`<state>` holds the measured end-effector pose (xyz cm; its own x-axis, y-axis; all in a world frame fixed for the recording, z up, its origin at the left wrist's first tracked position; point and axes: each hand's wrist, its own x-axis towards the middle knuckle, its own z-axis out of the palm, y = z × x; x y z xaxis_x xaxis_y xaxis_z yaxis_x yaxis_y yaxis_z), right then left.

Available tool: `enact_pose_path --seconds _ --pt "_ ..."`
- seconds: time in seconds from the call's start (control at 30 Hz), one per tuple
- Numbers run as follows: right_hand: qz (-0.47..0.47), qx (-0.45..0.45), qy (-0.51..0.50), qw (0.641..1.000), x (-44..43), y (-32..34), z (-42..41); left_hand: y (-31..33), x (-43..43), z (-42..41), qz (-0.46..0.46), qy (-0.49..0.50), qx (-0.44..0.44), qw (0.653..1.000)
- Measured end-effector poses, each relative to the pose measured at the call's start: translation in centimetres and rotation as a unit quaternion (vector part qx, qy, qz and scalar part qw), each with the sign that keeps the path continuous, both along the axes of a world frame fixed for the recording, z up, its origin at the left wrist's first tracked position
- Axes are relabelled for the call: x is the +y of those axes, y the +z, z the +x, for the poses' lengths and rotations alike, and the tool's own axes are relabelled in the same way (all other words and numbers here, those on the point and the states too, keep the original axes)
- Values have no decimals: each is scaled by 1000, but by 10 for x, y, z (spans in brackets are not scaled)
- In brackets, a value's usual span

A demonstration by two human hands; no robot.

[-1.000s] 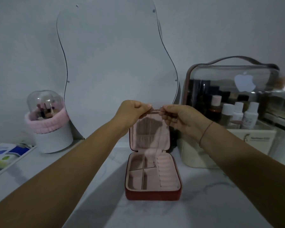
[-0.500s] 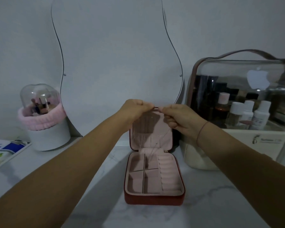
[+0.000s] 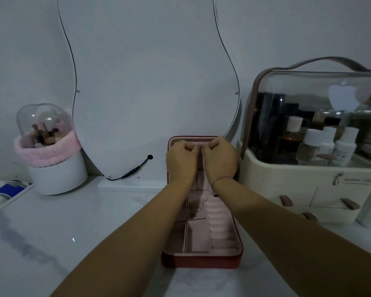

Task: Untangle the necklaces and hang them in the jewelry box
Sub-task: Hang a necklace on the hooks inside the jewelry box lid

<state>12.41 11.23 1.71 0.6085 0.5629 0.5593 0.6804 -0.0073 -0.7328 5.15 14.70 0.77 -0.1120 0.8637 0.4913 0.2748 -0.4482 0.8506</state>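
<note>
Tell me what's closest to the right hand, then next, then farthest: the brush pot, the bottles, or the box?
From the right hand, which pinches the necklace:
1. Box: right at the hand, its open lid just behind it.
2. Bottles: off to the right, in the clear case.
3. Brush pot: far away on the left.

We count two hands, the left hand [image 3: 181, 160] and the right hand [image 3: 220, 159], one bracelet [image 3: 220, 180], one jewelry box [image 3: 201, 260] and one necklace [image 3: 198, 205] below them. Behind the hands: one mirror [image 3: 154, 82]. Left of them: one brush holder [image 3: 56, 174], one cable [image 3: 135, 169]. Right: one cosmetics case [image 3: 308, 183], four capped bottles [image 3: 347, 146], three drawer pulls [image 3: 349, 203].
</note>
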Motion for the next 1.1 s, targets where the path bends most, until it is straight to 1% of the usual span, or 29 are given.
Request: enact_pose_path --seconds 0.07,0.2,0.3,0.4,0.43,0.47,0.5,0.57,0.6,0.63,0.7,0.77,0.87,0.93,0.97,1.0,1.07,1.1 --pt "-19 -16 -27 999 3 0 -2 -1 2 1 -5 9 13 1000" --pt "-27 2 -37 999 7 -1 -3 -7 0 -1 -16 21 45 999" --pt "-40 6 -16 999 0 -7 -1 -18 0 -6 -40 -1 52 998" --pt "-83 11 42 996 -14 -16 -1 -28 -9 -12 -47 -46 46 997" --pt "-103 30 72 992 -19 -17 -3 -29 -13 -13 -49 -63 41 996" --pt "-117 73 109 984 -25 -18 -6 -30 -17 -14 -56 -82 23 995" --pt "-125 138 151 971 -31 -18 -9 -29 -20 -16 -72 -101 -9 992" --pt "-149 276 238 919 -48 -16 -15 -25 -25 -19 -113 -134 -74 982" --pt "-175 309 275 894 -57 -15 -18 -24 -26 -19 -119 -140 -81 980" --pt "-201 312 305 877 -65 -16 -19 -24 -25 -20 -107 -137 -64 983" --pt "-236 262 347 869 -80 -17 -18 -27 -24 -22 -53 -116 10 992" --pt "-249 172 369 879 -95 -17 -14 -33 -23 -25 -1 -92 84 992" --pt "-240 93 371 892 -114 -11 -7 -42 -20 -25 52 -62 171 982" --pt "-225 36 342 912 -118 -4 1 -43 -21 -23 60 -46 215 974" --pt "-217 20 323 921 -117 0 5 -44 -21 -23 56 -41 219 973" --pt "-203 41 312 927 -113 3 9 -44 -21 -23 46 -39 210 976" --pt "-161 127 312 928 -104 11 14 -46 -18 -24 24 -44 173 984" --pt "-136 151 309 929 -99 17 14 -47 -17 -25 18 -49 154 987"
